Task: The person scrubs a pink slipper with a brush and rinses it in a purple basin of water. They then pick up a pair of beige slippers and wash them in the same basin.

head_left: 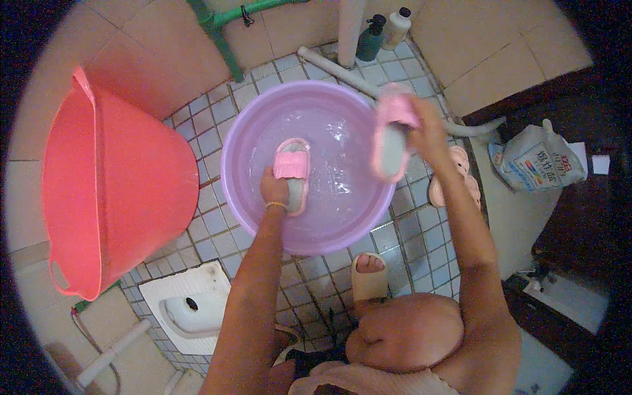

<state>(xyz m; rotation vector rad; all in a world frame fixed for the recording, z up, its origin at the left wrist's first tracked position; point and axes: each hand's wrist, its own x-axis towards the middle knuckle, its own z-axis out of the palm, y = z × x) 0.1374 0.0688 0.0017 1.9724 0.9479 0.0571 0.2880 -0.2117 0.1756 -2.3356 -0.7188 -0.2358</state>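
A purple plastic basin with water in it stands on the tiled floor before me. My left hand grips the side of a pink slide slipper with a grey insole, inside the basin. In my right hand is a second pink slipper, raised over the basin's right rim and blurred. Its strap lies against my fingers, which are partly hidden by blur. Below my right wrist, another pair of pale pink slippers sits on the floor, partly covered by my forearm.
A big red tub stands at left, near a squat toilet. Behind the basin are a loose grey pipe, a green pump bottle and a white bottle. A printed plastic bag rests at right. My foot wears a beige slide.
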